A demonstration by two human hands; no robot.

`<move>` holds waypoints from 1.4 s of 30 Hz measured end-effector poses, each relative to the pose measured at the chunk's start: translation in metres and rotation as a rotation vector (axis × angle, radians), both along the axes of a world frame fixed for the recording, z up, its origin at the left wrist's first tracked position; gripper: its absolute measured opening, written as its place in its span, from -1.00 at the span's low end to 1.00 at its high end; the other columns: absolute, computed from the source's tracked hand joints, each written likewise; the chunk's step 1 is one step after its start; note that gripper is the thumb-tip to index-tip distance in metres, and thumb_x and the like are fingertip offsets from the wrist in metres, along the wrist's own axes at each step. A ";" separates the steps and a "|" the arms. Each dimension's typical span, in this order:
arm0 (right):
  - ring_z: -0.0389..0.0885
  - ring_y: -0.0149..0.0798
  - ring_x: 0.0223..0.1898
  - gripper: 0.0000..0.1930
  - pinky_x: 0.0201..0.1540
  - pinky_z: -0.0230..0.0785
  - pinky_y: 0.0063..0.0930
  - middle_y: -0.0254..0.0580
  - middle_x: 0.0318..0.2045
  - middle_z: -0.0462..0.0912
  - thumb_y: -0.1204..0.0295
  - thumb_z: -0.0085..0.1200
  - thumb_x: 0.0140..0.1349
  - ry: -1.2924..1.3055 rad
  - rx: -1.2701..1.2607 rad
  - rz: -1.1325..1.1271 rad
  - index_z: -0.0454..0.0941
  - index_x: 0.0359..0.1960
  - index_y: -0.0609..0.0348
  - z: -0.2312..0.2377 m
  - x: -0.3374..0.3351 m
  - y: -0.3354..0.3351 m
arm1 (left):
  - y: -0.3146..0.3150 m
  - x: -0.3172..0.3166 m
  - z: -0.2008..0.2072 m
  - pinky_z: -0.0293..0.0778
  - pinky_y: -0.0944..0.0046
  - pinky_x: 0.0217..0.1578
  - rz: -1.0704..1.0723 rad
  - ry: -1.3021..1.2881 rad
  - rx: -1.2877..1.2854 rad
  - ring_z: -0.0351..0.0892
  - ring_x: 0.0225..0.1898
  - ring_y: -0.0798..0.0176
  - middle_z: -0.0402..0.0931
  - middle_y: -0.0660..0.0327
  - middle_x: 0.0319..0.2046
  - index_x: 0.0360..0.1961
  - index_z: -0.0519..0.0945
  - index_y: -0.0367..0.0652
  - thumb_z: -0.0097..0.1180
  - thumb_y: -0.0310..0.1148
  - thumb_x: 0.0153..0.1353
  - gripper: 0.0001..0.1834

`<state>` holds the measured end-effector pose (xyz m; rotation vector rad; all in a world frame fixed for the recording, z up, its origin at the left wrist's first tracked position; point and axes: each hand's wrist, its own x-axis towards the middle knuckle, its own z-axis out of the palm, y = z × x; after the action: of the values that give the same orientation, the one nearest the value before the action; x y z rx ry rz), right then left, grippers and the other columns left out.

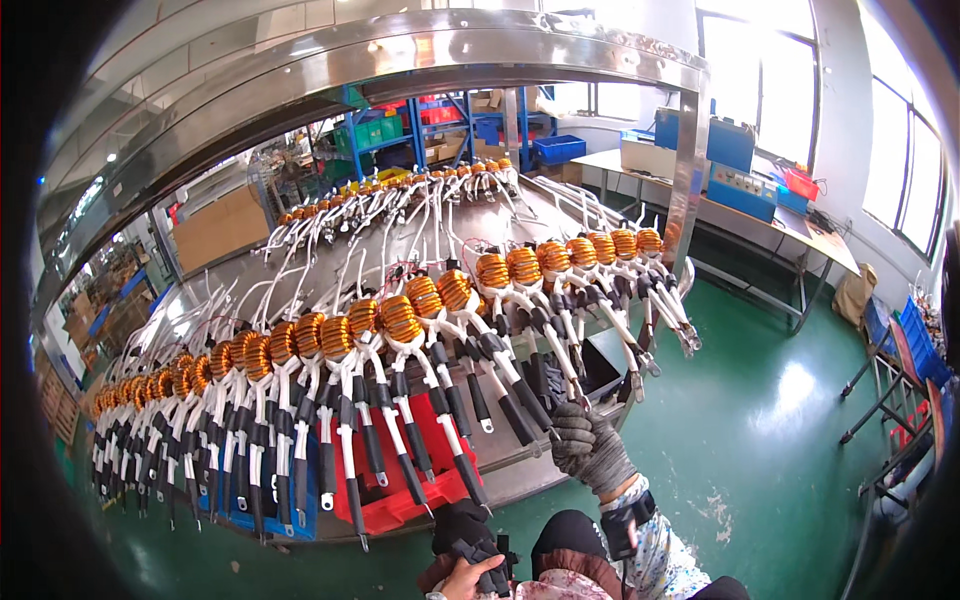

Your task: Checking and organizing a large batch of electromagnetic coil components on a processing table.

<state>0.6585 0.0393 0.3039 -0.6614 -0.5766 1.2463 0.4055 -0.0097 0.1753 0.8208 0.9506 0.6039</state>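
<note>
My right hand (585,445), in a grey knitted glove, is closed around the lower end of a white cable with black sleeving (540,400), one of the leads hanging from the coils at the table's near edge. At the lower edge, my left hand (463,580) is bare and partly cut off, its fingers bent against a small black device (482,558). Copper-wound ring coils (401,320) stand in a long row along the edge. Their white leads hang over it, with black sleeves and metal lugs at the ends. A black box is strapped to my right wrist (625,525).
Behind lies a second row of coils (400,183) on the metal tabletop (480,222), below a steel frame (500,45). Under the near leads sit a red bin (400,505) and a blue bin (265,515). A bench with blue instruments (742,190) stands at the right.
</note>
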 end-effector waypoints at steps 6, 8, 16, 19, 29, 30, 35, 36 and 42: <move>0.18 -0.53 -0.68 -0.79 -0.63 0.09 -0.65 -0.49 -0.67 0.24 0.33 -0.11 0.23 -0.162 0.019 -0.152 0.41 -0.29 0.23 0.017 -0.010 -0.012 | 0.010 -0.011 -0.049 0.37 0.30 -0.56 -0.094 -0.094 -0.102 0.42 -0.60 0.28 0.45 0.22 -0.59 -0.38 0.51 -0.21 0.11 -0.24 0.06 -0.76; 0.24 -0.52 -0.67 -0.81 -0.62 0.12 -0.63 -0.46 -0.66 0.30 0.33 -0.08 0.22 -0.739 -0.088 -0.485 0.42 -0.28 0.21 0.014 -0.012 -0.012 | 0.001 -0.001 0.007 0.37 0.29 -0.54 -0.084 0.020 -0.046 0.42 -0.58 0.29 0.44 0.24 -0.57 -0.34 0.50 -0.21 0.11 -0.22 0.05 -0.74; 0.07 -0.56 -0.80 -0.70 -0.78 -0.03 -0.66 -0.52 -0.78 0.08 0.17 -0.17 0.26 0.249 0.085 0.205 0.38 -0.32 0.17 0.011 0.009 0.002 | 0.004 -0.004 -0.019 0.35 0.36 -0.52 -0.094 0.065 -0.147 0.41 -0.55 0.37 0.43 0.27 -0.59 -0.31 0.49 -0.15 0.19 -0.25 -0.02 -0.72; 0.01 -0.53 -0.84 -0.67 -0.83 -0.12 -0.68 -0.50 -0.81 0.02 0.12 -0.17 0.24 0.123 -0.040 0.078 0.36 -0.43 0.15 0.016 -0.002 -0.002 | 0.000 -0.001 -0.004 0.35 0.33 -0.55 -0.011 0.092 -0.041 0.41 -0.59 0.36 0.44 0.27 -0.62 -0.35 0.50 -0.16 0.18 -0.24 0.00 -0.74; 0.27 -0.40 -0.63 -0.74 -0.69 0.10 -0.57 -0.41 -0.53 0.37 0.21 0.00 0.11 0.359 0.032 0.164 0.35 -0.20 -0.03 0.013 0.001 0.014 | 0.014 -0.007 -0.063 0.55 0.15 -0.50 -0.003 -0.154 -0.197 0.55 -0.53 0.16 0.50 0.14 -0.49 -0.34 0.44 -0.22 0.24 -0.47 -0.06 -0.75; 0.30 -0.39 -0.62 -0.69 -0.67 0.15 -0.51 -0.38 -0.48 0.44 0.22 -0.02 0.13 0.303 0.114 0.211 0.34 -0.09 -0.05 0.010 0.003 0.012 | 0.014 -0.008 -0.065 0.55 0.15 -0.50 0.004 -0.157 -0.201 0.55 -0.53 0.16 0.50 0.14 -0.49 -0.34 0.44 -0.22 0.24 -0.47 -0.06 -0.75; 0.34 -0.34 -0.61 -0.74 -0.68 0.17 -0.50 -0.38 -0.50 0.42 0.21 -0.14 0.19 0.356 0.113 0.204 0.34 -0.11 -0.05 0.002 0.004 0.006 | 0.012 -0.007 -0.048 0.55 0.17 -0.50 0.000 -0.147 -0.149 0.54 -0.52 0.21 0.48 0.19 -0.51 -0.34 0.44 -0.18 0.23 -0.49 -0.06 -0.75; 0.33 -0.34 -0.63 -0.76 -0.70 0.16 -0.50 -0.37 -0.52 0.41 0.21 -0.18 0.20 0.242 0.118 0.139 0.35 -0.15 -0.05 0.000 0.003 0.003 | 0.011 -0.005 -0.050 0.55 0.19 -0.51 0.036 -0.118 -0.124 0.53 -0.52 0.22 0.46 0.21 -0.52 -0.33 0.43 -0.19 0.24 -0.48 -0.07 -0.74; 0.38 -0.29 -0.73 -0.59 -0.76 0.21 -0.46 -0.24 -0.69 0.36 0.09 -0.27 0.26 -0.112 -0.170 -0.176 0.36 -0.22 0.24 0.002 -0.036 -0.007 | 0.016 -0.011 -0.071 0.43 0.34 -0.34 -0.004 -0.179 -0.044 0.47 -0.39 0.34 0.43 0.30 -0.39 -0.20 0.39 -0.17 0.25 -0.43 -0.06 -0.61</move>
<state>0.6221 0.0320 0.3061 -0.9106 -0.4963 1.1053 0.3944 0.0064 0.1042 0.7170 0.7961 0.6398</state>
